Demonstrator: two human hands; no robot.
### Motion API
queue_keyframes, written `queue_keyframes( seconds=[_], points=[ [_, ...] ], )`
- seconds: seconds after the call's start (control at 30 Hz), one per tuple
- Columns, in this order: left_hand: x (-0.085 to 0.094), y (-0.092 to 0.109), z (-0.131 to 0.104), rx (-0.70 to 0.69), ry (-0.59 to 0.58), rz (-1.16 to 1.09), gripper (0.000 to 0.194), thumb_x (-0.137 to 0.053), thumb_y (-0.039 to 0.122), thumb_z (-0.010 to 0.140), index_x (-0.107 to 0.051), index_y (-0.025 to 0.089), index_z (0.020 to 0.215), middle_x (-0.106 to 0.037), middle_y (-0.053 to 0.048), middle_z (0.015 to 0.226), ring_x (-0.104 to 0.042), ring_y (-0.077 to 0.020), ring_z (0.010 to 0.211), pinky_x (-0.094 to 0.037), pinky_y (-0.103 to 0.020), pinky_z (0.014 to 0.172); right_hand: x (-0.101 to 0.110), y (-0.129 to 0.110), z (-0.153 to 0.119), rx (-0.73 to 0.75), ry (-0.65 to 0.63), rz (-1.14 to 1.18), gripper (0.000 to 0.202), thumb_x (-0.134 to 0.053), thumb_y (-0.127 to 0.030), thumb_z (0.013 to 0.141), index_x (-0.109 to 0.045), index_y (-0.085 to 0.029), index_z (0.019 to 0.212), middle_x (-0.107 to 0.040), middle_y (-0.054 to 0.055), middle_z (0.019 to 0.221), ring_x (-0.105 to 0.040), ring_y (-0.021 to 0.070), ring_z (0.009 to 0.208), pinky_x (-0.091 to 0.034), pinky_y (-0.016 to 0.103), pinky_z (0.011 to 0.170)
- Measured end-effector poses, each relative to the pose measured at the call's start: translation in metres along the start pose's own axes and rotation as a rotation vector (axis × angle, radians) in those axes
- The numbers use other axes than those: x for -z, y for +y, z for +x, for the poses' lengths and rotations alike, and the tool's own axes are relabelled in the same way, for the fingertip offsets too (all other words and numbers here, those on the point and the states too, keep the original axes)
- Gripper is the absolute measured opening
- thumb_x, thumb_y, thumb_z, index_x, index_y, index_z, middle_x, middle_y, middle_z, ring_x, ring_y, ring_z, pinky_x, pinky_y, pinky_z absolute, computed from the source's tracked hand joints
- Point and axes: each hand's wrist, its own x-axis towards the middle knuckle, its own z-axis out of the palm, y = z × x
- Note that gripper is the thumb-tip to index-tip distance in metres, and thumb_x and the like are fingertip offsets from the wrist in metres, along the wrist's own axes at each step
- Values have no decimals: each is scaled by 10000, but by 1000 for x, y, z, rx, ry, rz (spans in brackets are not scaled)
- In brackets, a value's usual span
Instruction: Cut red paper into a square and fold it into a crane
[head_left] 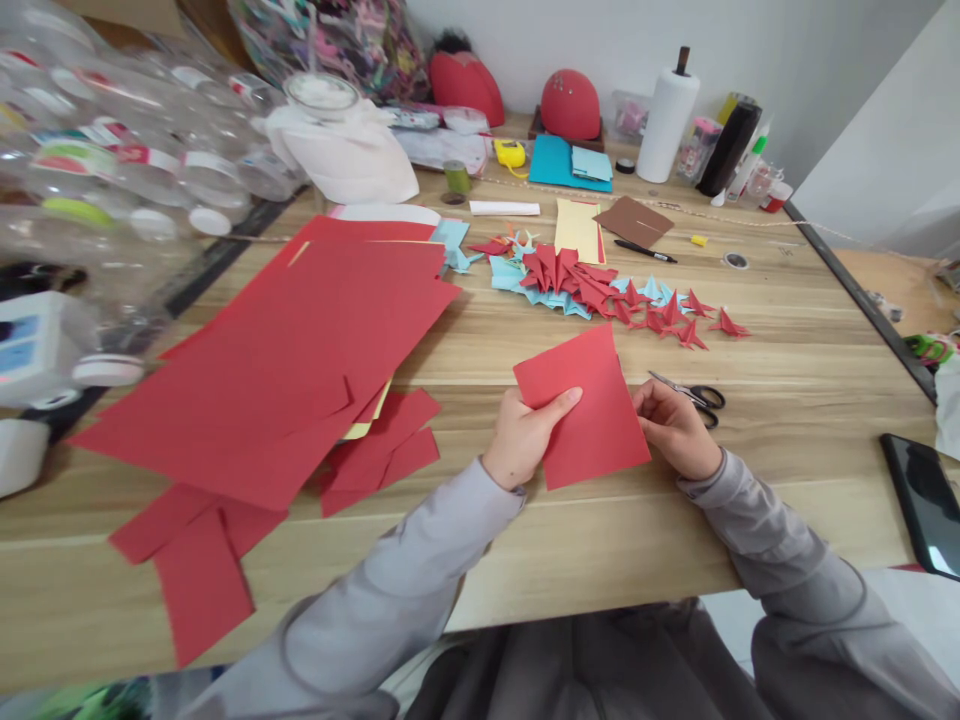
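The left hand [523, 437] clamps the red, near-square paper sheet [600, 420] from nine o'clock; the right hand [681, 430] adjoins its three-o'clock edge, grip unclear.

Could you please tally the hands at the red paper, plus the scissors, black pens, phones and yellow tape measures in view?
Left hand and right hand at red paper: 2
Scissors: 1
Black pen: 1
Phone: 1
Yellow tape measure: 1
Total: 6
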Motion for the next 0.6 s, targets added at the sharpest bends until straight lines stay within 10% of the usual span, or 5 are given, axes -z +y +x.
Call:
queue_keyframes(
  seconds=[0.6],
  points=[
    [-9, 16, -7, 256, -80, -180, 336, -820, 241, 524, -695, 157, 824, -726, -55, 838, -658, -197, 713, -527, -336, 696, 2, 0, -1, 35, 12, 21, 369, -753, -449, 661, -500, -196, 750, -543, -14, 702, -500, 107, 594, -418, 246, 554]
  ],
)
